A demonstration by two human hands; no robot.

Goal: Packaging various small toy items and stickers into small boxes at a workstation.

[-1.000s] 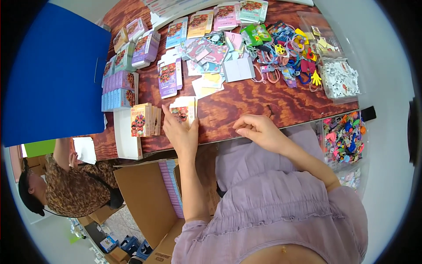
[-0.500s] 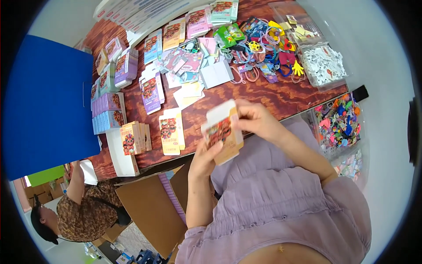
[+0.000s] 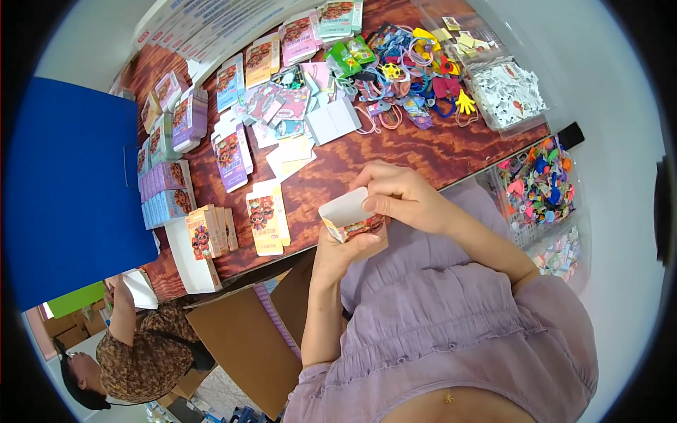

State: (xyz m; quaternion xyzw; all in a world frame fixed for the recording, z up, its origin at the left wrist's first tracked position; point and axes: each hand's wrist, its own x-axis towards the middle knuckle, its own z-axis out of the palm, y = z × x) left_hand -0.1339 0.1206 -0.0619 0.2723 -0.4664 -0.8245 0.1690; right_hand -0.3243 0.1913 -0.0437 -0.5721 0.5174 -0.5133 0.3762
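In front of my body is a small printed yellow carton (image 3: 357, 230), with its top open and the white inside of a raised flap facing up. My left hand (image 3: 331, 262) wraps round its lower part, thumb across the printed face. At its upper right edge, my right hand (image 3: 407, 199) pinches the cardboard between thumb and curled fingers. The far side of the carton is hidden by the hands. On the table to the left lie flat yellow cartons (image 3: 266, 220), and beyond them flat purple cartons (image 3: 231, 158).
Stacked cartons (image 3: 189, 121) and a blue panel (image 3: 74, 190) occupy the left. Loose cards (image 3: 285, 106) and mixed trinkets (image 3: 412, 77) lie at the back. Clear bins (image 3: 508, 95) stand right. A cardboard box (image 3: 247, 338) is below the table edge; another person (image 3: 144, 345) is lower left.
The carton has gone from flattened to opened out, tipped so its inside shows. My right hand has shifted to its top edge. The view has shifted slightly, moving the table things left.
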